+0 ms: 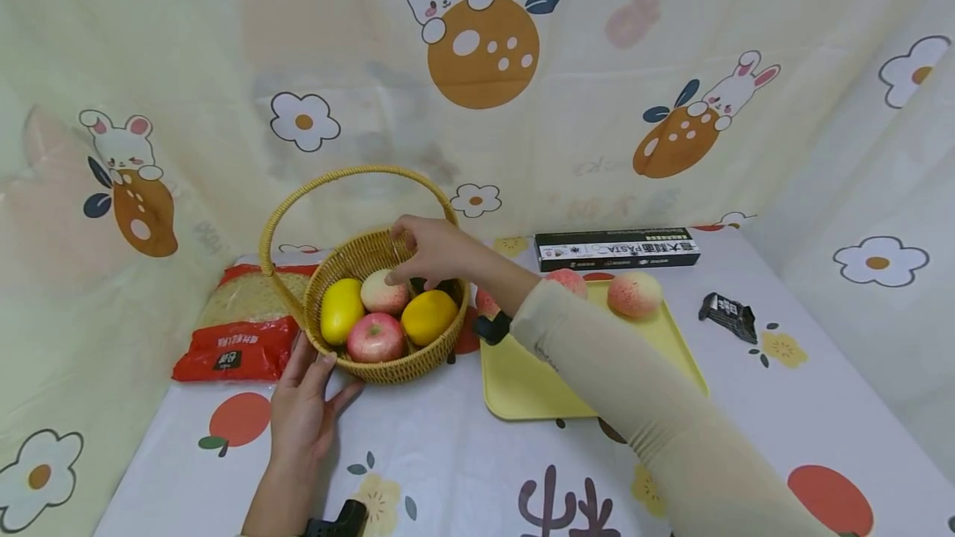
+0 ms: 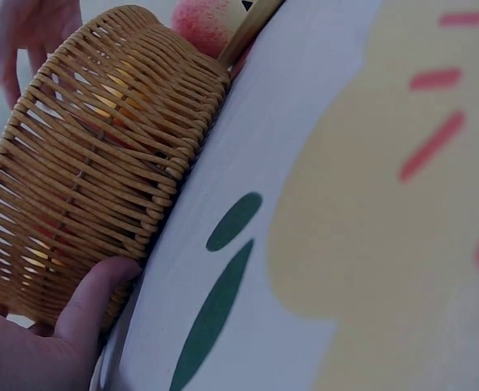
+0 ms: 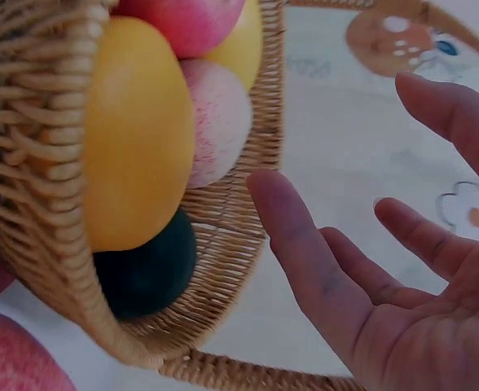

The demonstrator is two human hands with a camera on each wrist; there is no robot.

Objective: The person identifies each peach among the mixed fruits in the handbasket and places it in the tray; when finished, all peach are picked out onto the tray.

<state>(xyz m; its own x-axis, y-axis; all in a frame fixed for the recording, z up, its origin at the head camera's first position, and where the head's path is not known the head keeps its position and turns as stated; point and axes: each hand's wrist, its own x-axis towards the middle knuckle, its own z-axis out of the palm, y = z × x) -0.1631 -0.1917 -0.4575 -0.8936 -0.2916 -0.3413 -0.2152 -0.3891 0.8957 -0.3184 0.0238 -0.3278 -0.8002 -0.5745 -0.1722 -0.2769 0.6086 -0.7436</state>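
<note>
A wicker basket [image 1: 406, 367] with a tall arched handle holds an elongated yellow fruit [image 1: 342, 312], a pink apple [image 1: 376, 338], a pale peach [image 1: 384, 292], an orange-yellow fruit [image 1: 429, 317] and a dark green round fruit [image 3: 154, 269], mostly hidden in the head view. My left hand [image 1: 302, 413] holds the basket's front left side, its thumb [image 2: 101, 293] against the woven wall near the base. Over the basket's back right rim hovers my right hand [image 1: 433, 251], its fingers spread with nothing between them, as the right wrist view shows.
Peaches [image 1: 635, 295] lie on a yellow tray [image 1: 522, 392] at the right, partly behind my right arm. A black pasta box [image 1: 618, 249] stands behind it, and a small black packet [image 1: 728, 317] lies farther right. Left of the basket is a red bag [image 1: 242, 346].
</note>
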